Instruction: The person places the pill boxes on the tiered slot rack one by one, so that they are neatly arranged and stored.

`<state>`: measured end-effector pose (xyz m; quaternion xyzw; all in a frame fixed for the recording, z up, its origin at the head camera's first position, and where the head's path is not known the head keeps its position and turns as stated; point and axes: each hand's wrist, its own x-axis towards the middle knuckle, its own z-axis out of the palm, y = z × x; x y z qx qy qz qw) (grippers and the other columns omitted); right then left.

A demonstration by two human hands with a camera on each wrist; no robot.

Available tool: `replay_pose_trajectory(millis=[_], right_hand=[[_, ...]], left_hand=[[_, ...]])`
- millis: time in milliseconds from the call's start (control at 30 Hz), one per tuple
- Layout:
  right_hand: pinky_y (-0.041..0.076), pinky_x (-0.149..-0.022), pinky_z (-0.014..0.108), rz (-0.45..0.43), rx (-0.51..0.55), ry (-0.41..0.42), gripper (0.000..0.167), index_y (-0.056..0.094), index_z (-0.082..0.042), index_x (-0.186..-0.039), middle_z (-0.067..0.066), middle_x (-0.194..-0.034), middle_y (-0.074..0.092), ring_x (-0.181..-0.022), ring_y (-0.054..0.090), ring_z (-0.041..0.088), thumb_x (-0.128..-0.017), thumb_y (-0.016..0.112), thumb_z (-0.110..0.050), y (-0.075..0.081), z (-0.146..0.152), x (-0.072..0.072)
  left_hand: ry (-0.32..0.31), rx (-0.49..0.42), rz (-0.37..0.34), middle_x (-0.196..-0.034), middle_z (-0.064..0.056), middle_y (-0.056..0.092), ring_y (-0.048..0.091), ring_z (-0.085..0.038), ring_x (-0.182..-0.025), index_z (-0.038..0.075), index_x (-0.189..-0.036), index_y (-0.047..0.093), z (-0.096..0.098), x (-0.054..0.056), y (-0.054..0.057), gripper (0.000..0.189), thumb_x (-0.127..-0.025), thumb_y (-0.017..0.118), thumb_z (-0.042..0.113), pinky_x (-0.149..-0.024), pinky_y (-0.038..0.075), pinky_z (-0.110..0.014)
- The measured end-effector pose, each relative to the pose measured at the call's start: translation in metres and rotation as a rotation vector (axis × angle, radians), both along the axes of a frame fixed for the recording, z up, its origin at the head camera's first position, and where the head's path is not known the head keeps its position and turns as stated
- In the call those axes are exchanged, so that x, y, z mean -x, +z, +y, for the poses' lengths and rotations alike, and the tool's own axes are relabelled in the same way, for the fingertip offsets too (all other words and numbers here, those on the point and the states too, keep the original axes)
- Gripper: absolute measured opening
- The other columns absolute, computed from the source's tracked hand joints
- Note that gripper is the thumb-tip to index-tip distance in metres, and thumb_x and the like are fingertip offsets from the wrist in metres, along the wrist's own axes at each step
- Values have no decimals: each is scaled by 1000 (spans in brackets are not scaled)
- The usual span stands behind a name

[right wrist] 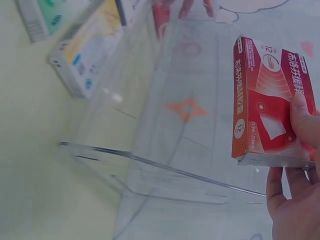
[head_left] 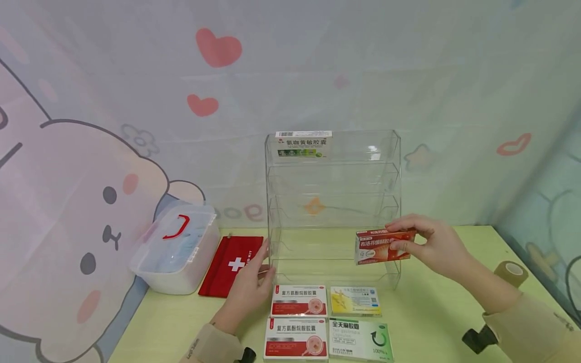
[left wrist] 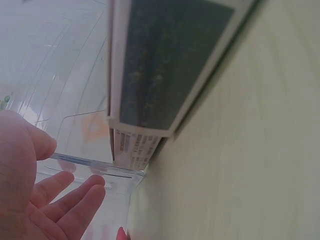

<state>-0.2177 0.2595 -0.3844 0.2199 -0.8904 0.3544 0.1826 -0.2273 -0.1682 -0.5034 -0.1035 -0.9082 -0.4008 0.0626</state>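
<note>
My right hand [head_left: 438, 247] pinches a red medicine box [head_left: 379, 247] between thumb and fingers, holding it before the lower right of a clear plastic rack [head_left: 333, 252]. In the right wrist view the red box [right wrist: 270, 102] shows its front and narrow side. My left hand [head_left: 249, 285] holds the rack's left side edge low down, its thumb on one side and its fingers on the other in the left wrist view. A white and green medicine box [head_left: 303, 145] stands at the left of the rack's top tier.
Before the rack lie two red-and-white boxes [head_left: 296, 339], a yellow-and-white box [head_left: 355, 301] and a green-and-white box [head_left: 360, 340]. At left are a red first aid pouch [head_left: 227, 267] and a white lidded bin [head_left: 181, 247]. A tan roll [head_left: 511, 274] stands at right.
</note>
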Motion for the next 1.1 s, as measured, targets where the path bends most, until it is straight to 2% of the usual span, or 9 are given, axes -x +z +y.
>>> replay_pose_trajectory(millis=[100,300,533,767,933,1100], right_hand=[[56,-83,13,-4,24,-20,34,83,-21,-121,3,-123,80,-104,60,-14,-90,91,-11,12,-1,9],[51,-63,18,42,79,-55,32,83,-19,-122,-14,-118,77,-92,64,-11,-91,90,-11,34,-4,29],[51,-67,14,97,127,-72,32,83,-15,-123,-30,-104,73,-84,65,-9,-91,90,-12,65,-11,52],[43,-59,21,67,210,-149,30,82,-15,-124,-44,-97,66,-88,64,-8,-96,87,-20,107,-19,71],[39,-58,22,65,237,-201,29,82,-17,-125,-44,-99,66,-95,64,-7,-97,87,-25,126,-24,83],[42,-61,19,28,270,-242,31,82,-21,-128,-33,-108,71,-107,61,-4,-99,85,-32,139,-26,95]], left_hand=[[1,1,-2,-168,-4,56,72,-30,-135,39,-177,20,0,-1,1,90,-107,73,22,-107,65,-47],[4,5,-3,-168,-5,56,72,-31,-136,38,-177,20,1,0,2,89,-107,72,21,-106,65,-48],[3,-4,-12,-168,-5,56,71,-31,-136,39,-177,19,1,0,2,89,-107,72,21,-107,65,-48],[4,-3,-7,-167,-6,57,72,-30,-134,40,-177,20,1,-1,-1,90,-107,72,20,-106,66,-46],[-4,-1,7,-167,-5,57,73,-30,-133,41,-176,20,1,0,-3,90,-106,73,20,-105,66,-45],[-8,-3,14,-167,-3,56,73,-28,-133,43,-176,19,1,1,-5,91,-107,73,21,-106,66,-45]])
